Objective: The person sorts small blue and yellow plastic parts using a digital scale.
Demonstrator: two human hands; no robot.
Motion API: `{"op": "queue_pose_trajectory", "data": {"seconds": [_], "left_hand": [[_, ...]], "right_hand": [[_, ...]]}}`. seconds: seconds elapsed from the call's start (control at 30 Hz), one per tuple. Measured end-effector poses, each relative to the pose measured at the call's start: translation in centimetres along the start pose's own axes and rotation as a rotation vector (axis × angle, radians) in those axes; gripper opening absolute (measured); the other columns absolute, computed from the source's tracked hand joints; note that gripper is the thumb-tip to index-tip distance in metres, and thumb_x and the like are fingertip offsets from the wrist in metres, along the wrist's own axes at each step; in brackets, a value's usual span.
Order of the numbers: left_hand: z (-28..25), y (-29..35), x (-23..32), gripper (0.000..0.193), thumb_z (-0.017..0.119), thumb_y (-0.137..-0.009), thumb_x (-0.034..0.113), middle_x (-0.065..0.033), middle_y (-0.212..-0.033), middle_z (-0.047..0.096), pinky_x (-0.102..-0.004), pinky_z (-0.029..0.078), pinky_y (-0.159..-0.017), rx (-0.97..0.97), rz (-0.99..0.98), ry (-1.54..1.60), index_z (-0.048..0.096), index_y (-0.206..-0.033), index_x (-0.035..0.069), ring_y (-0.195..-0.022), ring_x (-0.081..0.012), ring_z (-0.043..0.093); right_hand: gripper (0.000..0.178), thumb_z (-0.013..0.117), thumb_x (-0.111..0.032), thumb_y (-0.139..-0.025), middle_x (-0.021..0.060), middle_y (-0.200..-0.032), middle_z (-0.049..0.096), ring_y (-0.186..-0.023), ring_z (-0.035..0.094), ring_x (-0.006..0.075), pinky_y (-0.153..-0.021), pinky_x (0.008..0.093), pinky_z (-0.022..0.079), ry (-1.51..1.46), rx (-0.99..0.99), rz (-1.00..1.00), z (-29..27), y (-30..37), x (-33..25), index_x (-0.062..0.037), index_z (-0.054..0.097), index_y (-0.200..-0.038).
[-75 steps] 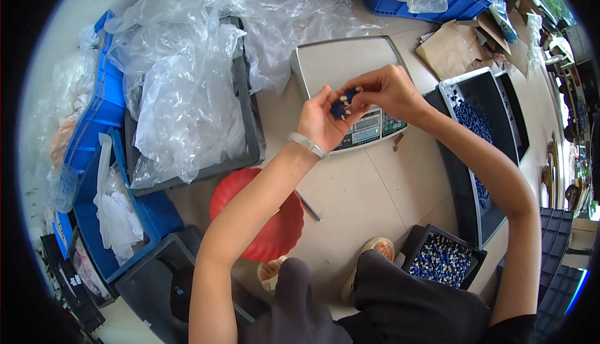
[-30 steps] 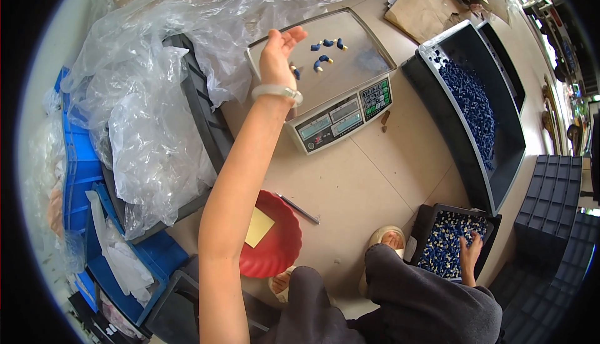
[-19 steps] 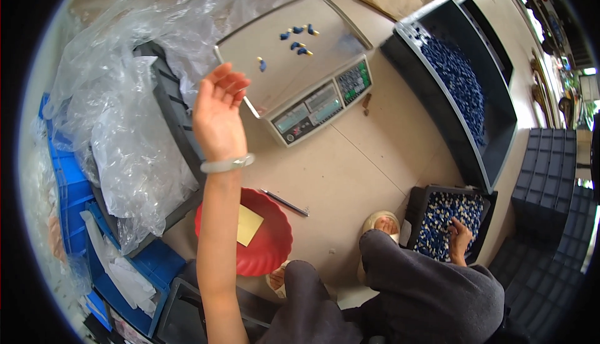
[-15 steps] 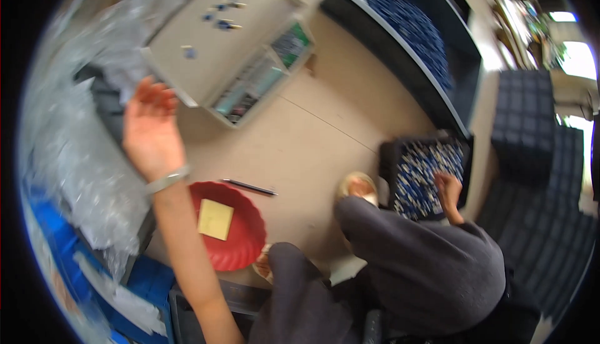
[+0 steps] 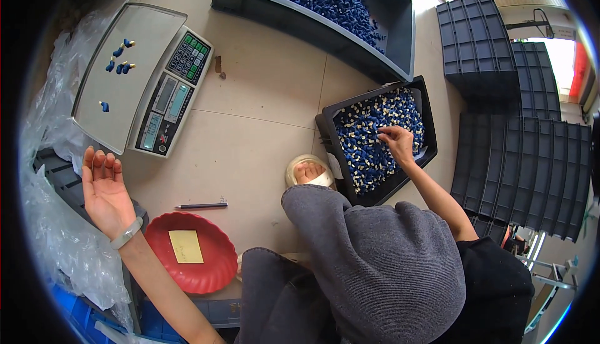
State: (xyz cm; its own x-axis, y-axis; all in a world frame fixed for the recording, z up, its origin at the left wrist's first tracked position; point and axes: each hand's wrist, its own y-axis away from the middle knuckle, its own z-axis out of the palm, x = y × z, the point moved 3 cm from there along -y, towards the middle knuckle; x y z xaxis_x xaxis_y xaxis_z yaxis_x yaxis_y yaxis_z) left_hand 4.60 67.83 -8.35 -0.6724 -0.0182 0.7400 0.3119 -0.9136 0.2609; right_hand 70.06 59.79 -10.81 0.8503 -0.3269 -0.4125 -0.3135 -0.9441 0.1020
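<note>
My left hand point(image 5: 107, 194) is palm up with nothing in it, its fingers slightly curled and apart, just below the near corner of a counting scale point(image 5: 164, 103). On the scale's metal pan point(image 5: 128, 112) lie several small blue parts with pale yellowish ends point(image 5: 119, 51). My right hand point(image 5: 398, 142) is over a black bin point(image 5: 325, 132) filled with small blue and cream parts point(image 5: 369, 150). Its thumb and fingertips are pinched together just above them. Whether a part is between those fingertips is too small to tell.
A large grey crate point(image 5: 281, 19) with many blue parts stands beyond the bin. Dark crates point(image 5: 519, 169) are stacked at right. Near my left forearm are a red scalloped bowl point(image 5: 215, 263) with a yellow note point(image 5: 186, 246) and a pen point(image 5: 201, 206). Clear plastic wrap point(image 5: 69, 231) lies at far left.
My view has swung to the right, so the scene sits further left. The right hand now reaches further over the bin, its fingers pinched. The left hand remains open near the scale.
</note>
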Motion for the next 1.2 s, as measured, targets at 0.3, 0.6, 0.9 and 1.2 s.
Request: {"op": "queue_pose_trajectory", "data": {"seconds": [0.3,0.6,0.9,1.2], "left_hand": [[-0.6,1.5,1.5,0.030,0.046,-0.098,0.020,-0.0067,-0.103,0.059,-0.0299,0.045,-0.088,0.020,0.003,-0.036,0.055,-0.119,0.001,-0.094,-0.0172,0.054],[5.1,2.9,-0.6,0.021,0.047,-0.096,0.014,-0.0059,-0.085,0.060,-0.0269,0.047,-0.076,0.077,0.055,-0.030,0.059,-0.105,0.000,-0.079,-0.0151,0.058],[2.2,5.5,2.1,0.021,0.048,-0.094,0.015,-0.0060,-0.090,0.059,-0.0275,0.047,-0.078,0.173,0.091,-0.095,0.058,-0.107,0.001,-0.082,-0.0150,0.057],[0.2,4.9,1.5,0.024,0.052,-0.093,0.015,-0.0059,-0.089,0.061,-0.0291,0.048,-0.078,0.149,0.071,-0.023,0.059,-0.110,0.000,-0.082,-0.0162,0.059]], "right_hand": [[0.025,0.061,-0.015,-0.092,0.0095,-0.094,0.069,-0.084,0.068,0.0167,-0.069,0.0238,0.056,-0.709,-0.043,0.545,-4.0,-1.9,-1.3,0.0017,0.064,-0.111],[0.025,0.060,-0.011,-0.092,0.0098,-0.096,0.067,-0.085,0.066,0.0143,-0.081,0.0256,0.055,-0.860,-0.728,-0.297,8.5,-11.3,-36.9,0.0009,0.062,-0.114],[0.028,0.065,-0.016,-0.088,0.0096,-0.100,0.070,-0.089,0.067,0.0152,-0.080,0.0269,0.053,-0.572,-0.182,-0.725,10.5,-12.5,-45.9,-0.0015,0.066,-0.112],[0.037,0.066,-0.018,-0.086,0.0175,-0.107,0.062,-0.097,0.059,0.0311,-0.085,0.0405,0.048,0.290,0.248,-0.137,-1.1,-6.6,-1.6,-0.0032,0.057,-0.118]]}}
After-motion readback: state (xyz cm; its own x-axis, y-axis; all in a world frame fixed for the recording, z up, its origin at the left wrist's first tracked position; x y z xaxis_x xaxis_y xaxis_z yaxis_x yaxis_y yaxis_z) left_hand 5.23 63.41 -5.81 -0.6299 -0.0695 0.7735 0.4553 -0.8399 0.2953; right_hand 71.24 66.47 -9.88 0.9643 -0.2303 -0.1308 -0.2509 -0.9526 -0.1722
